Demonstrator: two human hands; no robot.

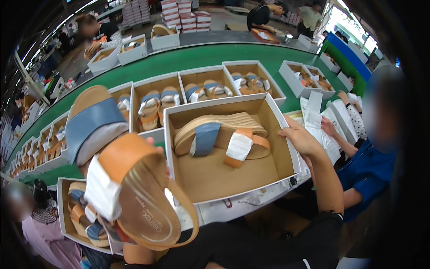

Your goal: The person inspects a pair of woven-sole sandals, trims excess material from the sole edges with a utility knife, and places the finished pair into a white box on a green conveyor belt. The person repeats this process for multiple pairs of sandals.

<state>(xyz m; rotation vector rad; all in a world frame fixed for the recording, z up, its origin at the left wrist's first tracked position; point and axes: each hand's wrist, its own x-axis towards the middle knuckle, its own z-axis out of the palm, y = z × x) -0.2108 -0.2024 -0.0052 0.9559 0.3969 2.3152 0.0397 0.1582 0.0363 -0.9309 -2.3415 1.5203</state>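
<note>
One tan-soled sandal (150,206), blue and orange straps (127,157), in grip of left hand (158,147); box (217,179) in right hand (303,136)

The wearer's body was clad in a plain black top (255,244), which filled the lower margin below both grips. Behind the right grip (299,135), itself bare, the uncovered right forearm (328,190) widened from wrist to elbow, where a black sleeve (326,231) began. Farther below that grip, a narrow white stripe (306,263) crossed the dark cloth in a short slanting line. The left grip (157,148) showed only in part, its visible fingers bare; below it, a short length of the left forearm (138,254) was likewise uncovered.
</note>
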